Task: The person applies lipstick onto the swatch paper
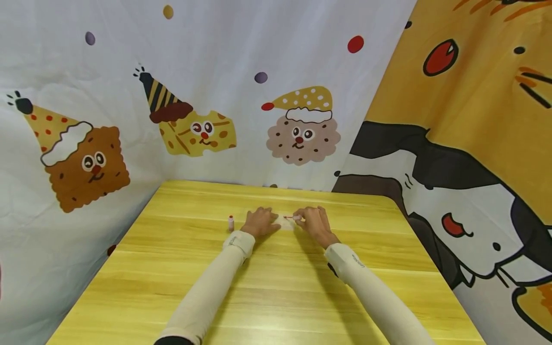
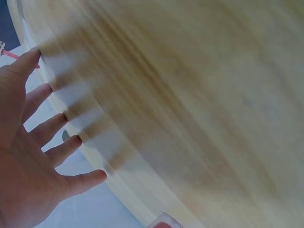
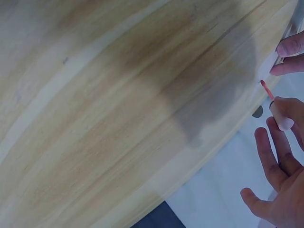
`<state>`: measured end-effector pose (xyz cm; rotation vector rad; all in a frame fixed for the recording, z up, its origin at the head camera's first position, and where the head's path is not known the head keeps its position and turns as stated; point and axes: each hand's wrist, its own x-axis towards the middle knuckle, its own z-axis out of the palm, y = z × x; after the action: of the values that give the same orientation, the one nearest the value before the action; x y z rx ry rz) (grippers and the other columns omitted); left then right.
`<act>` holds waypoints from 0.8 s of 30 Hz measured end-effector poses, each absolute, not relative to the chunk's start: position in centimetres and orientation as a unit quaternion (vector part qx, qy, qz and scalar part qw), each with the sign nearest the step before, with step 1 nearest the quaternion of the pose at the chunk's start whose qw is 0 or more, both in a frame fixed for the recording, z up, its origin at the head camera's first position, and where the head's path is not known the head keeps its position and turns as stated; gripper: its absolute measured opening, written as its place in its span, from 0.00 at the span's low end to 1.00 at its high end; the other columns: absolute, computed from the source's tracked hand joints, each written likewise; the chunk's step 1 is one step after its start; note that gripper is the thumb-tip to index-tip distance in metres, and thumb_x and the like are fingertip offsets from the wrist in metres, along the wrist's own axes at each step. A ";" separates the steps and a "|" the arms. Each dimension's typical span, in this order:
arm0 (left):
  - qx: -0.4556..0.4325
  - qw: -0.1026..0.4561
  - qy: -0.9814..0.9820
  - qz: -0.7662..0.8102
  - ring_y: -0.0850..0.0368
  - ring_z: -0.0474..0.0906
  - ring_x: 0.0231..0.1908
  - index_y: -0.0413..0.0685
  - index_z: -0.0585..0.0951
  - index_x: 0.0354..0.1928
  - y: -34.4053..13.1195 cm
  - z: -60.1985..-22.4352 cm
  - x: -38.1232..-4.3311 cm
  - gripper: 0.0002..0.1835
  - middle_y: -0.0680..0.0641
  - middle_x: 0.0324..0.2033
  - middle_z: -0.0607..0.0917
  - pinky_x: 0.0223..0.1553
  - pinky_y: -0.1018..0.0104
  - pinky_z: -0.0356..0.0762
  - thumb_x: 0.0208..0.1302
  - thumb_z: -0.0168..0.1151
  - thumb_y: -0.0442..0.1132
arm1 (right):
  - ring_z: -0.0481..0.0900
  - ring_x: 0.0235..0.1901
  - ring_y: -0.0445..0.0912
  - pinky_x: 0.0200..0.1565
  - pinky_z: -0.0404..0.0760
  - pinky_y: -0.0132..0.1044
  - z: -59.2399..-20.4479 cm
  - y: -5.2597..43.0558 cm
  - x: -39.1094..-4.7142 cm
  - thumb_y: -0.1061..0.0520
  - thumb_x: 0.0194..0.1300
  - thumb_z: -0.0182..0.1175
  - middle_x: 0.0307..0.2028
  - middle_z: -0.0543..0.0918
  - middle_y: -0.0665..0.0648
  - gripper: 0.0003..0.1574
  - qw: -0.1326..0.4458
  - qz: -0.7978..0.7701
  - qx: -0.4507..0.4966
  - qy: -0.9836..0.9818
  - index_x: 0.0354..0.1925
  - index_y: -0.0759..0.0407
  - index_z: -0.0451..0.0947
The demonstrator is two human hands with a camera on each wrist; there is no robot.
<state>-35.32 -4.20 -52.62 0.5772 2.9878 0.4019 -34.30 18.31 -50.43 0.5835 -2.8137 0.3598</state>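
1. While the R hand (image 1: pixel 314 224) pinched the brush (image 3: pixel 267 89) by its cap (image 3: pixel 281 119), red tip near the sheet (image 1: pixel 285 223), a slack pinch could've smeared it.
2. L hand (image 1: pixel 260 223), fingers spread, was at the sheet's edge; w/o enough pressure, the sheet might've slid.
3. Btl (image 1: pixel 231 223) stood on the surface (image 1: pixel 258 297) just beside L hand, prob. uncapped; an elbowing wrist could've spilled it.

Bottle (image 2: pixel 164 224) mostly beyond the left wrist view's bottom edge
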 end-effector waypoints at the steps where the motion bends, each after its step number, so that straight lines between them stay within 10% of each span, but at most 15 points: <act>1: 0.187 0.037 0.973 0.129 0.41 0.67 0.71 0.61 0.79 0.70 -4.2 -52.7 -35.3 0.28 0.46 0.74 0.71 0.66 0.28 0.64 0.74 0.59 0.62 | 0.88 0.37 0.43 0.65 0.71 0.60 -50.4 18.3 -34.2 0.52 0.67 0.73 0.43 0.91 0.46 0.09 0.119 0.122 0.199 -0.965 0.47 0.45 0.92; 24: 0.184 0.044 0.973 0.131 0.41 0.66 0.72 0.60 0.78 0.72 -4.2 -52.4 -35.2 0.28 0.45 0.74 0.71 0.66 0.28 0.63 0.75 0.59 0.61 | 0.87 0.43 0.43 0.71 0.60 0.65 -49.6 17.9 -32.3 0.53 0.67 0.73 0.43 0.91 0.45 0.10 0.101 0.072 0.231 -0.965 0.47 0.44 0.92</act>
<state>-35.23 -4.18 -52.44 0.5630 2.9735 0.4005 -32.32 17.89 -49.64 0.6820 -2.8505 0.2139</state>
